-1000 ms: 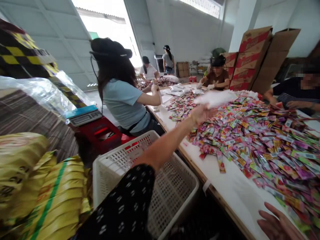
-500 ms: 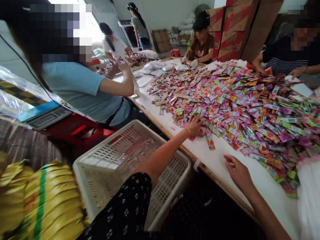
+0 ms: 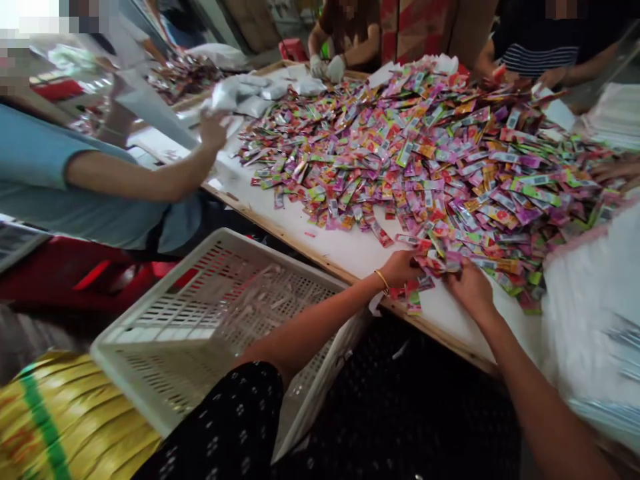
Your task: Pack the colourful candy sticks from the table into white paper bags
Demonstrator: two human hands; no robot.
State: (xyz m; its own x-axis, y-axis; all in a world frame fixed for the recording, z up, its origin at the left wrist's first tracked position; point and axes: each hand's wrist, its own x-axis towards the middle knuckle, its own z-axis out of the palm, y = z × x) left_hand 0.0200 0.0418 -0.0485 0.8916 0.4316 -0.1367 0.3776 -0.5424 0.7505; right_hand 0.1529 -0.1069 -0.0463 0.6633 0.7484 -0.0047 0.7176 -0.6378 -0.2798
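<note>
A large heap of small, brightly coloured stick-shaped packets (image 3: 370, 160) covers much of the white table (image 3: 335, 250). My left hand (image 3: 401, 268), with a gold bracelet at the wrist, is closed round several packets at the near side of the heap. Facing it, my right hand (image 3: 471, 288) has its fingers closed on the other end of this loose bunch of packets (image 3: 436, 259). Fingertips of both hands are partly hidden by the packets. A few more packets lie on the table just below my left hand.
A white slatted crate (image 3: 165, 347) with clear plastic in it stands left of the table's wooden edge. Yellow sacks (image 3: 85, 420) lie beside it. White plastic bags (image 3: 590, 313) are stacked at right. A co-worker's arm (image 3: 160, 175) reaches over the table at left; others work opposite.
My left hand has drawn packets toward me along the table. My right hand, unfilled before, has come to them and closed on the bunch. The view has turned downward and to the right.
</note>
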